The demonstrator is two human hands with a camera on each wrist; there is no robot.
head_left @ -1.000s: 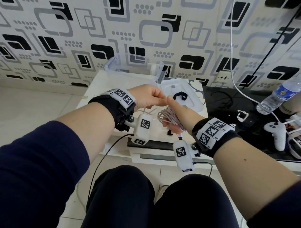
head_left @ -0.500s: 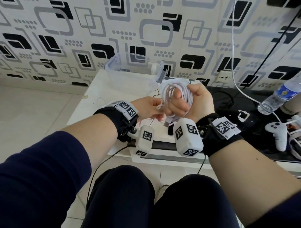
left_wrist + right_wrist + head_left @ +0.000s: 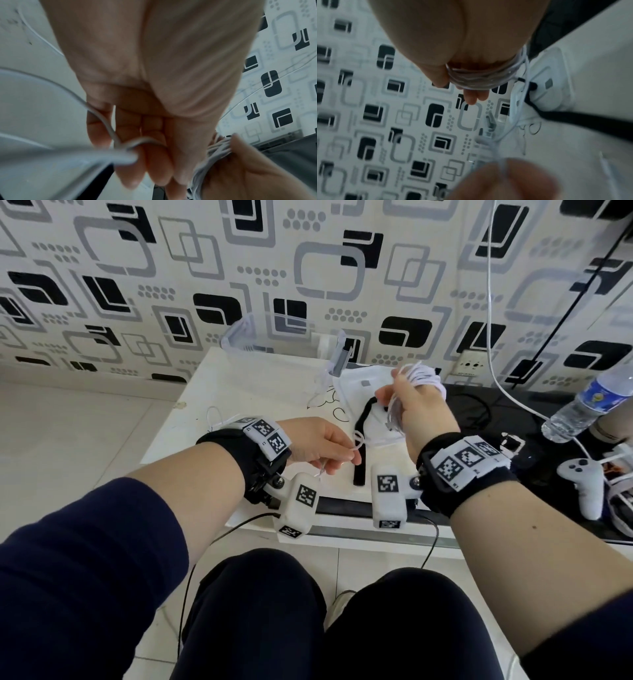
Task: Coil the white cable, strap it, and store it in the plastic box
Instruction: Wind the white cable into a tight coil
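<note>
The white cable is mostly wound into a coil (image 3: 423, 376) around the fingers of my right hand (image 3: 418, 405), held above the white table (image 3: 212, 392). In the right wrist view the coil (image 3: 479, 75) wraps those fingers. My left hand (image 3: 322, 446), lower and to the left, pinches the cable's loose strand (image 3: 358, 440); the left wrist view shows its fingers curled round the strand (image 3: 118, 140). A black strap (image 3: 359, 440) lies on the table between my hands. The clear plastic box (image 3: 239, 332) stands at the table's back by the wall, with a white lid (image 3: 356, 385) beside it.
Right of the table is a black surface (image 3: 496, 419) holding a water bottle (image 3: 582, 409) and a white game controller (image 3: 582, 484). Another white cable (image 3: 493, 302) hangs down the patterned wall. My knees sit just below the table's front edge.
My right hand with the coil has swung up and away to the right. My left hand stays low, still on the loose strand, now drawn out between my hands.
</note>
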